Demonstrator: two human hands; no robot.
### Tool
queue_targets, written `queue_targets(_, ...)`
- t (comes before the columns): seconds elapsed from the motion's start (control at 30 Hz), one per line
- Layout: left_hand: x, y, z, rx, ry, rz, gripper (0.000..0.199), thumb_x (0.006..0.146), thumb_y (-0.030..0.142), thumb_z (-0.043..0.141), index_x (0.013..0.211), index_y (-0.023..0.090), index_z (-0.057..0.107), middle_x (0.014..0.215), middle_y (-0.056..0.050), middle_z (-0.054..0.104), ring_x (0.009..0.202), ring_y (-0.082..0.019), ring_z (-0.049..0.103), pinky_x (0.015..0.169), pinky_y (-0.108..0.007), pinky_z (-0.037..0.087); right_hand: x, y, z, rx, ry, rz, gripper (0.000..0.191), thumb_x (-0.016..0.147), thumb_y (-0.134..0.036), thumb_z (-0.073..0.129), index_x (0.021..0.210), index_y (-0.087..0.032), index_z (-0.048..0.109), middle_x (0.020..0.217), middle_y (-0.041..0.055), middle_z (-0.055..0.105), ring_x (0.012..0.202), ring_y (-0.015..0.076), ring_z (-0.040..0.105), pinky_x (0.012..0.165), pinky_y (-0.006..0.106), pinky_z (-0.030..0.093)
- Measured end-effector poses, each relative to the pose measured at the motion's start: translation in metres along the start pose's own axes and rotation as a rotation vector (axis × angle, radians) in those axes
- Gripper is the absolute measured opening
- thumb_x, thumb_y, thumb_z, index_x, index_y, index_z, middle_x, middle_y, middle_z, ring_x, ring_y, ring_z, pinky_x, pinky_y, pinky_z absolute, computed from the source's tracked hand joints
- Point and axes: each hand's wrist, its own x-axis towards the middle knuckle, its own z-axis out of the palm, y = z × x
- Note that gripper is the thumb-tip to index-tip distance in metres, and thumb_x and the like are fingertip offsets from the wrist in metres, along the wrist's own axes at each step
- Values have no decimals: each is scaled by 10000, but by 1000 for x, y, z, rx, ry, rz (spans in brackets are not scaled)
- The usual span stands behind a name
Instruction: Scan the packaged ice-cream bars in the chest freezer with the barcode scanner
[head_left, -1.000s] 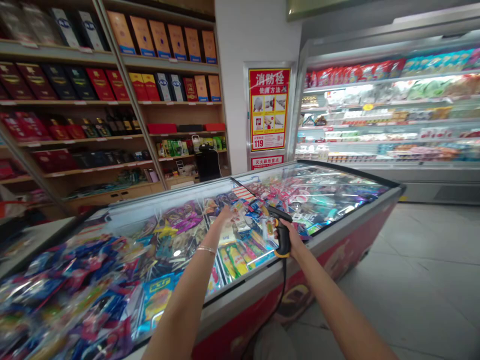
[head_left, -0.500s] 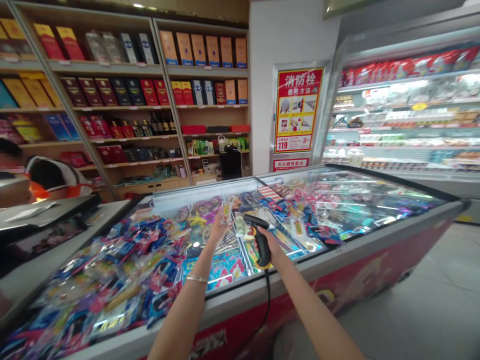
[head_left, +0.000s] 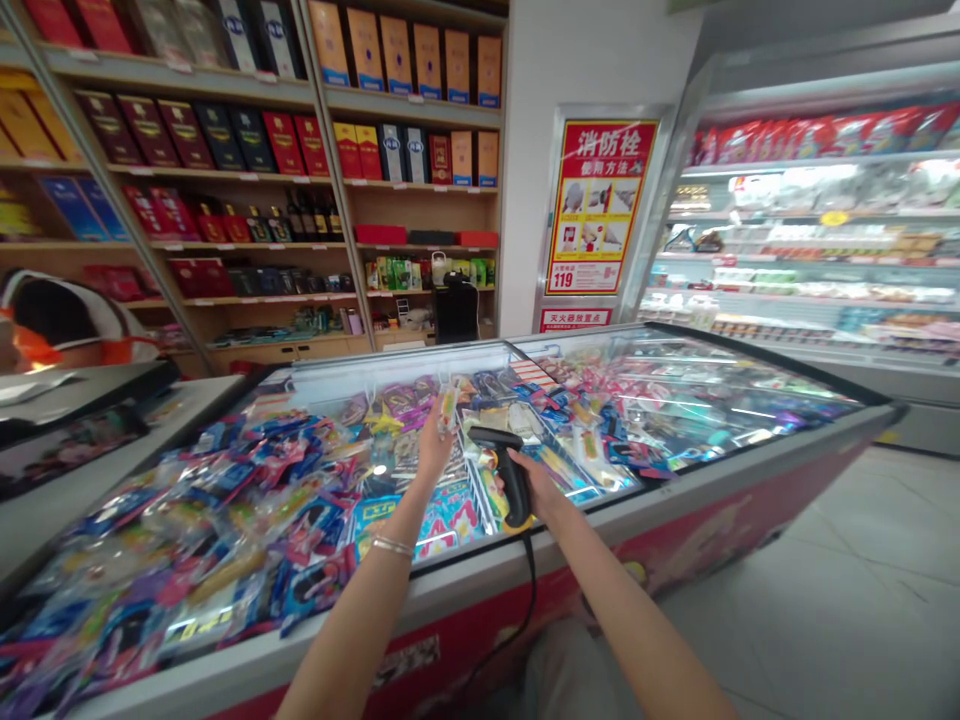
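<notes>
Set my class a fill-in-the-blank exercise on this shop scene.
The right hand grips a black handheld ____.
The left hand holds a small packet above a glass-topped ____.
The metal bangle sits on the ____ wrist.
The red wall sign shows the number ____.

barcode scanner; chest freezer; left; 119

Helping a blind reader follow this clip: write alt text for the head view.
A person's left hand holds up a small packet, while the right hand holds a corded barcode scanner by its grip. Both are over a glass-topped freezer full of colourful packets, with shelves of boxed goods behind.
</notes>
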Motion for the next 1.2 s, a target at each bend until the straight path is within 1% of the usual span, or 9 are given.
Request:
queue_targets(0.07,-1,1,1,-76,9,-39,600,790,60,401,1356,259,420,1318,-106,473,969,-193,644,767,-290,554,1,0,-3,-29,-8,-3,307,775,-437,615,842,-138,635,598,22,606,498,117,550,482,206,428)
queue_targets(0.13,-1,2,2,-92,0,-79,530,796,64,406,1289,238,495,1258,-101,494,961,-182,644,761,-278,555,2,1,-5,-41,0,-14,324,781,-458,607,843,-142,636,583,21,601,496,121,552,483,209,430)
queue_targets(0.23,-1,4,2,-38,-3,-74,509,800,67,424,1276,230,498,1231,-93,491,952,-165,639,757,-262,548,3,1,-7,-41,23,-32,326,783,-466,602,833,-146,637,577,23,603,491,123,555,481,212,433)
queue_targets(0.4,-2,8,0,115,12,23,550,763,30,467,1269,239,516,1186,-85,502,866,-155,637,758,-277,530,0,-1,-2,-30,19,-60,291,777,-431,611,838,-148,645,603,29,617,501,124,560,475,212,431)
queue_targets(0.53,-3,12,-1,250,22,102,601,770,22,455,1312,280,478,1180,-81,514,997,-184,577,809,-279,503,-4,-5,5,-6,38,-68,248,776,-389,621,868,-161,649,646,26,629,531,122,567,487,208,437)
queue_targets(0.67,-4,13,-1,305,42,111,676,775,33,465,1391,294,371,1158,-88,530,972,-191,567,835,-300,482,-6,-6,8,-7,41,-73,264,768,-397,637,876,-156,649,666,27,636,529,116,562,479,205,430)
queue_targets(0.8,-2,10,0,308,61,90,737,761,43,482,1437,261,285,1154,-103,534,982,-205,560,854,-315,465,-6,-6,8,-6,29,-87,268,752,-397,657,864,-154,649,676,27,641,527,110,556,484,203,437)
queue_targets(1.0,0,8,1,318,79,71,757,753,62,489,1443,279,267,1156,-86,543,1033,-208,540,910,-330,435,-6,-5,8,-5,25,-102,262,753,-394,659,869,-159,649,631,20,624,533,121,559,507,215,454)
queue_targets(1.2,-2,12,-1,302,59,93,760,757,57,479,1445,296,261,1142,-78,549,1013,-199,547,879,-308,446,-6,-6,8,-19,38,-108,273,755,-405,659,875,-159,648,641,23,630,529,120,564,495,213,449)
